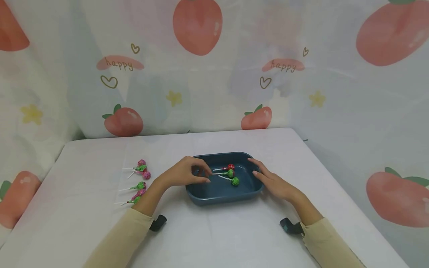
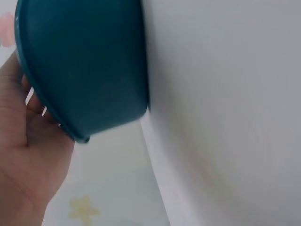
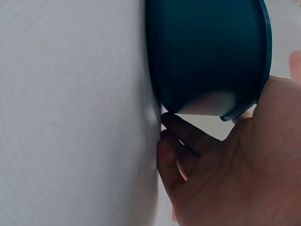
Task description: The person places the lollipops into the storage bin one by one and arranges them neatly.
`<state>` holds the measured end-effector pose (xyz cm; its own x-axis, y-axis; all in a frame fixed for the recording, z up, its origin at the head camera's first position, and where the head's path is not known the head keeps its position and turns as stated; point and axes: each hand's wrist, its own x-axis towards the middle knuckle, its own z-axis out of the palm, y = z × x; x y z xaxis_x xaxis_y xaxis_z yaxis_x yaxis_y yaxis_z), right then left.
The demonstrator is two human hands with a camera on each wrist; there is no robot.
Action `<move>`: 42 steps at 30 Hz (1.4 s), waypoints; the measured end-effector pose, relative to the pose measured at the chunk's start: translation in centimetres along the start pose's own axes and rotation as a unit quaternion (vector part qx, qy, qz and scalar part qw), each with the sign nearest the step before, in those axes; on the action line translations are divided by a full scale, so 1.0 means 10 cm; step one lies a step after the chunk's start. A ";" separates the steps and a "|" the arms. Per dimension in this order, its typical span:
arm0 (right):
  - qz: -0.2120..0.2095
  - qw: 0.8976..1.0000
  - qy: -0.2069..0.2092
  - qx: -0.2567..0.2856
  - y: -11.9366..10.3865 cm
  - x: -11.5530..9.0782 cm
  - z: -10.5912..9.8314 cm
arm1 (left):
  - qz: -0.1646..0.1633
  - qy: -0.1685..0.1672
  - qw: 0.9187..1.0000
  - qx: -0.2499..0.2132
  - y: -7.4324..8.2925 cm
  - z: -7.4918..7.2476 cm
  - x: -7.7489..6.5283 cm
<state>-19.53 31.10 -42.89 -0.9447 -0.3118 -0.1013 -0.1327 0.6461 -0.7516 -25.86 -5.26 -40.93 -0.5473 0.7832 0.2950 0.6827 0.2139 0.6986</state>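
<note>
A dark blue tray [image 1: 218,199] stands on the table with three wrapped lollipops inside: a red one [image 1: 231,166], a green one [image 1: 231,173] and another green one [image 1: 235,181]. My left hand [image 1: 189,173] reaches over the tray's left rim. Its thumb and fingertips stand apart, close to the stick end of the middle lollipop. My right hand [image 1: 278,184] holds the tray by its right side, the thumb over the rim. In the right wrist view, other fingers [image 3: 183,141] of that hand lie low outside the tray wall [image 3: 207,56].
Left of the tray, several pink and green lollipops lie in two groups, a far one [image 1: 142,168] and a near one [image 1: 140,188] partly covered by my left forearm. The white-covered table [image 1: 214,238] meets a patterned cloth backdrop [image 1: 214,82]. Black wrist devices [image 1: 158,223] show by both sleeves.
</note>
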 end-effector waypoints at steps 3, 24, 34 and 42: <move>0.001 1.000 -0.005 0.002 -0.01 -0.01 0.01 | -0.005 0.009 1.000 -0.019 0.01 -0.08 -0.09; 0.003 1.000 -0.007 0.000 -0.03 -0.03 -0.01 | -0.121 0.074 0.990 0.028 -0.21 -0.53 -0.79; -0.007 1.000 -0.001 -0.002 0.01 -0.02 -0.02 | -0.172 0.057 0.982 0.045 -0.28 -0.72 -1.14; -0.002 1.000 -0.004 0.006 0.00 -0.02 0.00 | -0.183 0.048 0.981 0.042 -0.32 -0.86 -1.36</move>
<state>-19.39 31.18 -42.88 -0.9415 -0.3205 -0.1038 -0.1329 0.6364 -0.7599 -24.70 -21.63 -41.57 -0.8032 0.5877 0.0974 0.4673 0.5202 0.7148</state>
